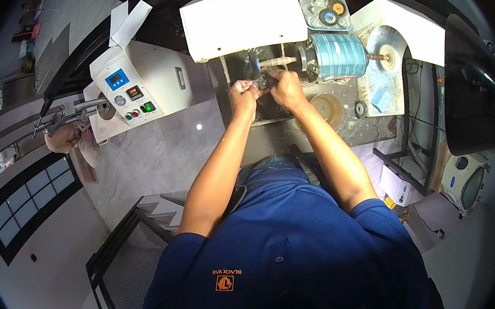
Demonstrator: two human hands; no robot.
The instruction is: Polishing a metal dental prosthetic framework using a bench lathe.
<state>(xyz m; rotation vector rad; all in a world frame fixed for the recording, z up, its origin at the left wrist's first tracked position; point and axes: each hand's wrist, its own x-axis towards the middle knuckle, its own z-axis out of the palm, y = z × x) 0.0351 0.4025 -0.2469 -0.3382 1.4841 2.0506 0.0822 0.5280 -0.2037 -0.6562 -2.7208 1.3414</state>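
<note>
Both hands are close together under the left end of a bench polishing motor [337, 57] wrapped in blue film. My left hand [243, 98] is closed, its fingertips pinched at a small dark piece [263, 84] too small to name. My right hand [287, 91] is closed too, with bent fingers on the other side of that piece. Just above the fingers, a tapered spindle [279, 61] runs left from the motor to a dark, blurred wheel [252, 64]. I cannot tell whether the piece touches the wheel.
A white hood [244, 20] covers the bench above my hands. Right of my right hand sits a round bowl [326, 109]. A blue tray [320, 25] with brush wheels stands behind the motor. At the right is another white hood [414, 34]; at the left, a white control box [125, 88].
</note>
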